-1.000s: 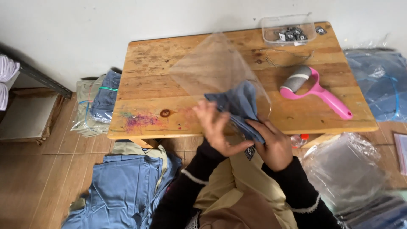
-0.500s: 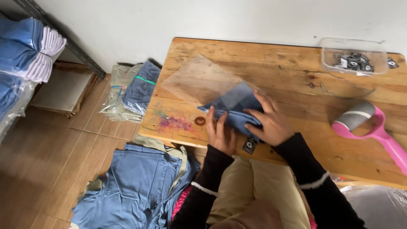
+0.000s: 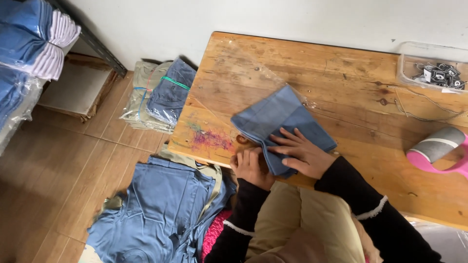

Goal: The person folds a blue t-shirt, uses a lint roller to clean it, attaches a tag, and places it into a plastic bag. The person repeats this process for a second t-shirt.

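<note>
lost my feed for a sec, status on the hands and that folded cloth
Right hand flat on folded blue cloth. Left hand at its near edge. Cloth partly inside clear plastic bag on wooden table. Nothing in the way.

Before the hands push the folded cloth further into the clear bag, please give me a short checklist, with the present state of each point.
1. Folded blue garment lies flat on the wooden table: ok.
2. Right hand presses flat on the garment: ok.
3. Left hand grips the garment's near corner at the table edge: ok.
4. Clear plastic bag spread flat beyond the garment: ok.
5. Bag mouth open wide enough around the garment: cannot tell, the film is too transparent.
6. Pink lint roller and clear box stay apart from the garment: ok.
</note>
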